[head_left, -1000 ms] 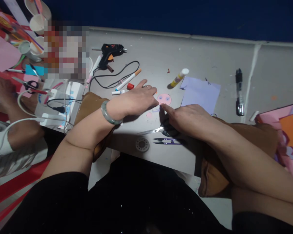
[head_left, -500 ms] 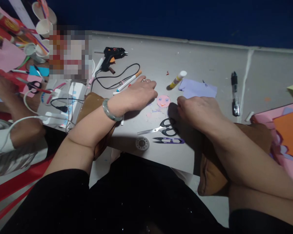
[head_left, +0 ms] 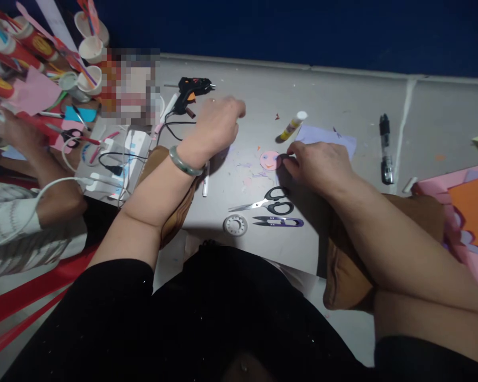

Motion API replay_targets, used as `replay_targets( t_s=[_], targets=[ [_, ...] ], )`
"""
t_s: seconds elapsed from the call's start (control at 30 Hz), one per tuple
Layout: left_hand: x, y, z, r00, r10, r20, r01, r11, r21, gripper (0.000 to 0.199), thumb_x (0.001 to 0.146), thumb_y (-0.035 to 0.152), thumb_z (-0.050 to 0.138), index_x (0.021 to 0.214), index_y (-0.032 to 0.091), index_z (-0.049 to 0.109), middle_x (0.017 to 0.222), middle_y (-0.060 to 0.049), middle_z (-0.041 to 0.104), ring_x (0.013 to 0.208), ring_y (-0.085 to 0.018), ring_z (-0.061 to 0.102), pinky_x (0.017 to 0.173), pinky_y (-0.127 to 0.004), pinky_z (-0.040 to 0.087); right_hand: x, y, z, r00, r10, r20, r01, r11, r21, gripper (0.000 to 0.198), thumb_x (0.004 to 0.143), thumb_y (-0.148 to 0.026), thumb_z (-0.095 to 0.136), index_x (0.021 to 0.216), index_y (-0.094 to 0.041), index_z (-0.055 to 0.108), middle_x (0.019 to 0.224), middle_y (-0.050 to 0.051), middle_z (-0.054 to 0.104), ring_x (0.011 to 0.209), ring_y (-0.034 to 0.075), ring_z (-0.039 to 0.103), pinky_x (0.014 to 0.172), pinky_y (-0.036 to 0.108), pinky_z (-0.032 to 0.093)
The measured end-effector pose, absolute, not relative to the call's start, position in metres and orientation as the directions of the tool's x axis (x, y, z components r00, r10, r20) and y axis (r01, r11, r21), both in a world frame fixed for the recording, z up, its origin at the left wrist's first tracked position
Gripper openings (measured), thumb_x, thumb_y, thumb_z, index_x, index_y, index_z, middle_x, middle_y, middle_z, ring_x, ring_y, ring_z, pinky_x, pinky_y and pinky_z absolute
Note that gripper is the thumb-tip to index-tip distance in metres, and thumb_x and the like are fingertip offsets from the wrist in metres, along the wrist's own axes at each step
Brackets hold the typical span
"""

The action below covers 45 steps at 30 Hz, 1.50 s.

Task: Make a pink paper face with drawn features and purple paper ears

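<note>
My left hand (head_left: 220,123) is over the table by the black glue gun (head_left: 189,94), its fingers bent downward and slightly blurred; whatever lies under them is hidden. A green bangle (head_left: 183,162) circles that wrist. My right hand (head_left: 321,163) rests low with thumb and forefinger pinched at the right edge of a pink paper disc (head_left: 269,160) bearing a drawn face. What the pinch holds, if anything, does not show. Beyond the disc stand a yellow glue stick (head_left: 292,126) and lilac paper (head_left: 326,139). Nearer me lie black-handled scissors (head_left: 265,203) and purple thread snips (head_left: 279,221).
A white bobbin-like disc (head_left: 235,225) sits near the table edge. A black pen (head_left: 385,148) lies right, beside pink and orange paper (head_left: 474,212). Brown cushions (head_left: 348,276) support my forearms. A power strip (head_left: 131,159), cables and a co-worker's arm (head_left: 43,159) are left.
My left hand has moved up and away from the disc toward the glue gun, covering the markers. My right hand has come closer to the disc's edge. The view has shifted slightly.
</note>
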<state>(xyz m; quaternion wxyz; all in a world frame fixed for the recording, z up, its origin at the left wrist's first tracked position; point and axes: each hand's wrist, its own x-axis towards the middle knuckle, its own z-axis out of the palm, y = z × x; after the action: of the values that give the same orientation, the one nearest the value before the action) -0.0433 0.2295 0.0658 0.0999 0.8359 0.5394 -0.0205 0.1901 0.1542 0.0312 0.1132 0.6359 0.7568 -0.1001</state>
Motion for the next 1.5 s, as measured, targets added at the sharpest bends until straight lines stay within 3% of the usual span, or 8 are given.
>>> replay_targets(
  t_s=[0.07,0.2,0.5,0.8,1.0,1.2,1.4,1.5],
  targets=[
    [-0.049,0.235,0.066,0.399,0.915,-0.063,0.908,-0.385,0.167,0.051,0.107,0.020,0.049,0.151,0.018,0.075,0.159,-0.014,0.073,0.142,-0.031,0.069,0.122,-0.048,0.051,0.189,0.155,0.030,-0.163,0.949,-0.270,0.986,0.163,-0.020,0.039,0.113,-0.031,0.053,0.136,-0.010,0.077,0.114,0.027,0.083,0.093,0.031,0.068,0.078,0.042,0.031],
    [-0.057,0.243,0.065,0.332,0.943,-0.005,0.930,-0.327,0.168,0.045,0.101,0.013,0.059,0.140,0.015,0.081,0.134,-0.012,0.086,0.129,-0.028,0.076,0.116,-0.046,0.056,0.190,0.158,0.030,-0.113,0.967,-0.228,0.993,0.103,-0.052,0.032,0.112,-0.029,0.054,0.127,-0.014,0.078,0.110,0.023,0.082,0.090,0.028,0.064,0.079,0.041,0.031],
    [-0.054,0.241,0.065,0.488,0.782,-0.389,0.862,-0.503,0.070,0.038,0.089,0.012,0.078,0.126,0.016,0.087,0.135,-0.012,0.085,0.128,-0.029,0.078,0.109,-0.036,0.057,0.206,0.173,0.019,-0.028,0.992,-0.122,0.988,0.009,-0.154,0.019,0.105,-0.035,0.068,0.109,-0.021,0.079,0.092,0.017,0.077,0.090,0.032,0.063,0.077,0.041,0.035],
    [-0.045,0.243,0.051,0.475,0.766,-0.433,0.846,-0.533,-0.016,0.030,0.087,0.009,0.071,0.109,0.018,0.089,0.114,-0.010,0.088,0.115,-0.025,0.079,0.110,-0.037,0.057,0.203,0.168,0.017,-0.101,0.984,-0.146,0.990,0.085,-0.112,0.025,0.108,-0.038,0.063,0.117,-0.022,0.081,0.105,0.019,0.084,0.096,0.035,0.072,0.077,0.041,0.045],
    [-0.054,0.247,0.054,0.534,0.780,-0.324,0.844,-0.470,0.258,0.035,0.082,0.013,0.069,0.109,0.023,0.089,0.098,-0.007,0.088,0.096,-0.021,0.079,0.085,-0.031,0.060,0.195,0.163,0.017,-0.109,0.986,-0.124,0.985,0.090,-0.147,0.030,0.107,-0.036,0.061,0.122,-0.021,0.082,0.107,0.016,0.086,0.100,0.036,0.077,0.078,0.040,0.046],
    [-0.055,0.247,0.055,0.435,0.861,-0.263,0.890,-0.367,0.272,0.045,0.083,0.011,0.069,0.123,0.020,0.089,0.125,-0.012,0.088,0.111,-0.024,0.080,0.097,-0.036,0.060,0.190,0.158,0.022,-0.150,0.981,-0.127,0.967,0.118,-0.227,0.034,0.106,-0.035,0.059,0.127,-0.020,0.082,0.102,0.016,0.087,0.097,0.036,0.078,0.078,0.041,0.047],
    [-0.056,0.245,0.062,0.460,0.856,-0.238,0.819,-0.304,0.487,0.021,0.092,0.018,0.073,0.107,0.019,0.088,0.109,-0.011,0.089,0.106,-0.022,0.080,0.093,-0.037,0.061,0.201,0.164,0.019,-0.085,0.987,-0.136,0.974,0.053,-0.222,0.029,0.106,-0.037,0.062,0.118,-0.022,0.083,0.104,0.018,0.085,0.099,0.038,0.077,0.077,0.043,0.050],
    [-0.053,0.241,0.067,0.493,0.834,-0.250,0.729,-0.239,0.642,0.015,0.096,0.023,0.075,0.104,0.017,0.086,0.099,-0.012,0.086,0.095,-0.021,0.079,0.090,-0.042,0.061,0.198,0.163,0.018,-0.076,0.990,-0.123,0.924,0.024,-0.382,0.021,0.099,-0.034,0.070,0.109,-0.020,0.083,0.096,0.014,0.084,0.090,0.032,0.076,0.076,0.041,0.051]
  ],
)
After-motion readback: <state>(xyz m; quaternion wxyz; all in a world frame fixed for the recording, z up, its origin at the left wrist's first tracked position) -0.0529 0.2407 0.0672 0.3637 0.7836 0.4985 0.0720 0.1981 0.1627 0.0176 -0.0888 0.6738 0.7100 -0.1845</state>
